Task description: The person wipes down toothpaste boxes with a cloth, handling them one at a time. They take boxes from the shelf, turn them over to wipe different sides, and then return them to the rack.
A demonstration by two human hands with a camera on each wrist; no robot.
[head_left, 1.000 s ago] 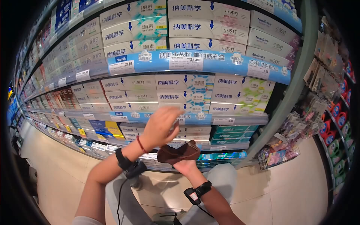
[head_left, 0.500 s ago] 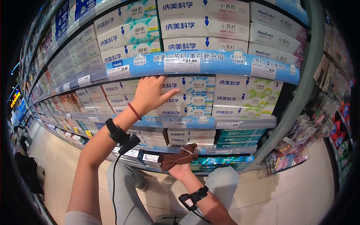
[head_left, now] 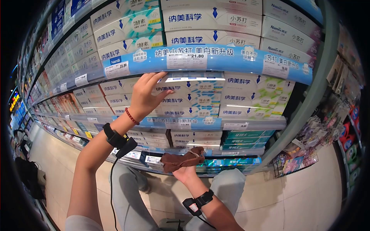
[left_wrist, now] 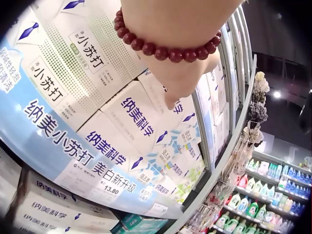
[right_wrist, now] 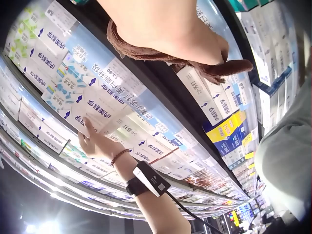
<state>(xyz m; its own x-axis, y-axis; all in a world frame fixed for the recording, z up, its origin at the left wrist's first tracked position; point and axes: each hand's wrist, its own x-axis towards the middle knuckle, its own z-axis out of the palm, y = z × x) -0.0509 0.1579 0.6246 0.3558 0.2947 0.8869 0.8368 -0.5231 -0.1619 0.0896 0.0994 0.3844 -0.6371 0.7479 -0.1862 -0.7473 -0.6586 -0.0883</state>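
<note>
My left hand (head_left: pixel 148 94) reaches to a stack of white toothpaste boxes on the middle shelf. Its fingers curl over the upper edge of the top box (head_left: pixel 202 85), just under the blue price strip. The thumb lies against the front of that box, as the left wrist view also shows. The box's upper face catches the light. Lower down, palm up, my right hand (head_left: pixel 185 174) holds a crumpled brown cloth (head_left: pixel 177 161). In the head view the cloth hides most of those fingers. The right wrist view shows the cloth (right_wrist: pixel 141 51) bunched along the hand.
A blue price strip (head_left: pixel 231 61) fronts the shelf above. Green-printed boxes (head_left: pixel 258 96) stand right of the stack, beside the grey shelf post (head_left: pixel 308 111). Teal boxes (head_left: pixel 246 138) sit lower. Hanging packets (head_left: pixel 300 134) are at the right. Cables trail from both wrist cameras.
My left hand has risen from near the cloth to the top of the stack. The top box's upper face now shows more. The right hand keeps the cloth low.
</note>
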